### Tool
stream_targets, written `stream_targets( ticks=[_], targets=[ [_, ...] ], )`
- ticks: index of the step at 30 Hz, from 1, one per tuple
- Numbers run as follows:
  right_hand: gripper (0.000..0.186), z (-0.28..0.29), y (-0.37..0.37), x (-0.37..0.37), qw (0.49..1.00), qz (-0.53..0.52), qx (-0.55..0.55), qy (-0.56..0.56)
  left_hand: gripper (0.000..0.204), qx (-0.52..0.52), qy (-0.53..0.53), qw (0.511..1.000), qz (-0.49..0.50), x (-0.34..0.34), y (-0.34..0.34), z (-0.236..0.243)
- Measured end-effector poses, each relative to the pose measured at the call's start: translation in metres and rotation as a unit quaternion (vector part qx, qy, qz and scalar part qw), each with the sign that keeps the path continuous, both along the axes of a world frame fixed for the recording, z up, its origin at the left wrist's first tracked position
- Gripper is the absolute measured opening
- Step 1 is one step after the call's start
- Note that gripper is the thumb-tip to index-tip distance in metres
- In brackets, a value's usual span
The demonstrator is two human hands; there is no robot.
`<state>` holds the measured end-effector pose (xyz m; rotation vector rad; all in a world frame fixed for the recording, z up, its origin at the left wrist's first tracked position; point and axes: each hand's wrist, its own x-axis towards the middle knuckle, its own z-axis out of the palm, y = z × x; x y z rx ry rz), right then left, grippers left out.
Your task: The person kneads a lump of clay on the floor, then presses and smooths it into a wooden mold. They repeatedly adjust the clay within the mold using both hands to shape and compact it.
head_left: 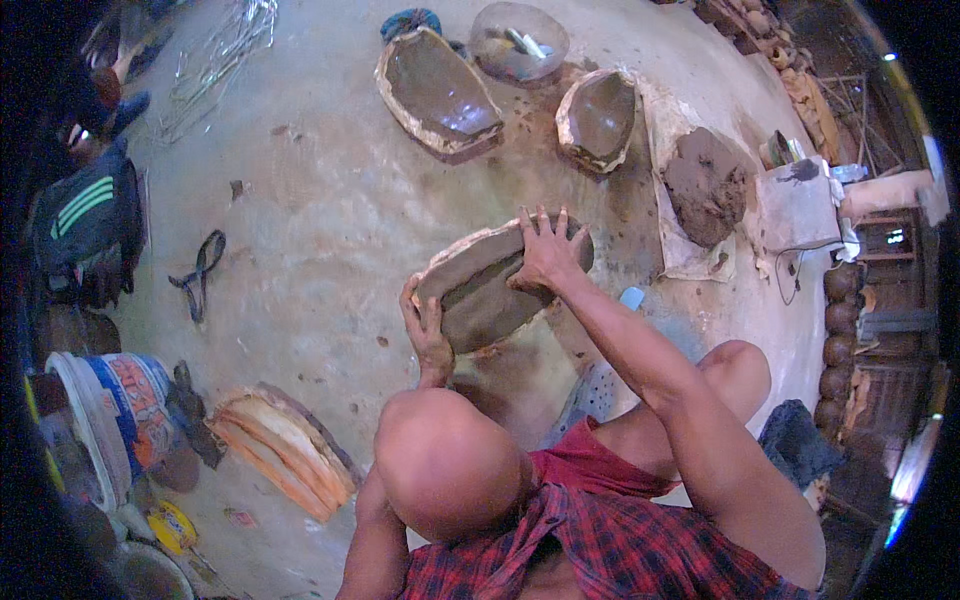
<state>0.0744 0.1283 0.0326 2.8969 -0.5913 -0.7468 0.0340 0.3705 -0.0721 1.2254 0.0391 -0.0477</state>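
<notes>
An oblong clay piece (pixel 478 305), dark grey-brown with a pale crusted rim, is tilted in the middle of the view, just beyond my raised knee. My left hand (pixel 426 335) grips its left end, fingers round the edge. My right hand (pixel 548 250) lies on its right part with fingers spread toward the far rim. A light blue object (pixel 632 298) lies to the right of it.
Two clay-lined basins (pixel 435 85) (pixel 597 115), a translucent bowl (pixel 515 25) and a clay lump (pixel 705 185) lie beyond. Leftward are a bucket (pixel 95 420), dark bag (pixel 85 225), strap (pixel 200 275), orange-tan shell-like piece (pixel 280 450) and a partly visible person (pixel 105 80).
</notes>
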Motion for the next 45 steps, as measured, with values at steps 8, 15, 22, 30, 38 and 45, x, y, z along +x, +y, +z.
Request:
stream_targets(
  ticks=[8, 15, 22, 30, 38, 45],
  targets=[
    [0.153, -0.039, 0.008, -0.013, 0.998, 0.031, -0.027, -0.048, 0.059, -0.044, 0.050, 0.998, -0.009, -0.006, -0.001, -0.005],
    [0.152, -0.027, 0.022, -0.007, 0.999, 0.027, 0.016, 0.036, 0.059, -0.061, 0.063, 0.996, -0.014, -0.004, 0.001, 0.007],
    [0.150, 0.003, 0.022, 0.003, 0.996, 0.023, 0.063, 0.054, 0.064, -0.035, 0.033, 0.999, -0.014, -0.002, 0.000, -0.022],
    [0.154, -0.025, 0.038, -0.015, 0.998, 0.017, 0.037, -0.054, 0.068, -0.040, 0.053, 0.998, -0.017, -0.006, 0.006, -0.012],
    [0.152, -0.006, 0.044, 0.001, 0.998, -0.007, 0.036, 0.041, 0.068, 0.008, 0.023, 1.000, -0.012, 0.005, 0.004, -0.004],
    [0.161, -0.010, 0.058, -0.012, 0.997, 0.011, 0.082, -0.007, 0.071, -0.019, 0.032, 0.999, -0.011, -0.005, 0.003, -0.020]
  ],
)
